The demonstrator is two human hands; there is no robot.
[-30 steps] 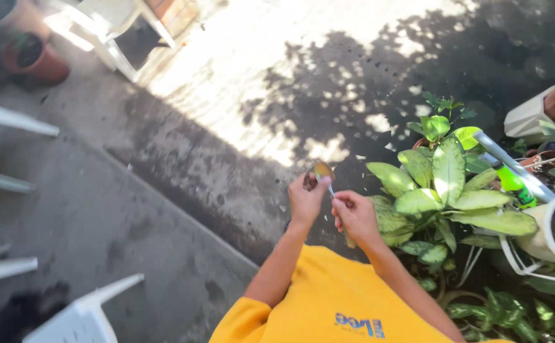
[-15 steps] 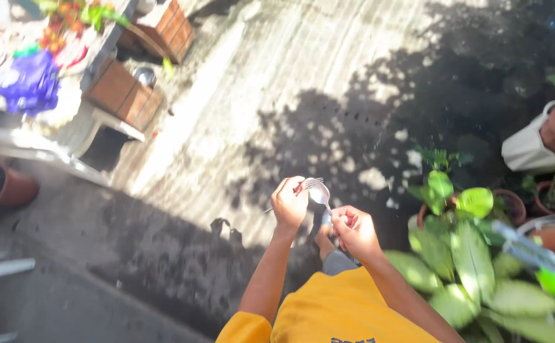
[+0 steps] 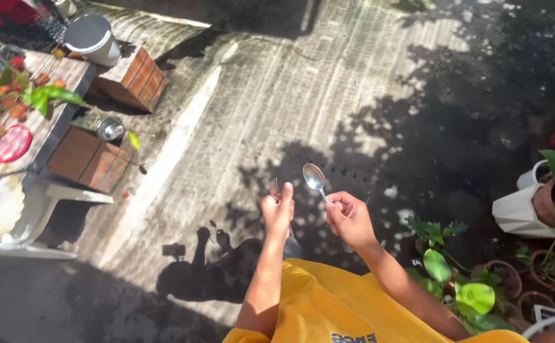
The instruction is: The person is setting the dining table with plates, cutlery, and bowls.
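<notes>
Left hand (image 3: 278, 213): grip clenched on a fork (image 3: 275, 188)
Right hand (image 3: 349, 219): grasping a spoon (image 3: 316, 180)
Room: bare sunlit concrete floor (image 3: 290, 95) ahead; potted plants (image 3: 462, 279) right; cluttered surface (image 3: 42, 127) left

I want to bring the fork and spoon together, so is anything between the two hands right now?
Nothing visible. The left hand holds the metal fork upright, the right hand holds the shiny metal spoon, and only open air over the concrete ground separates them.
</notes>
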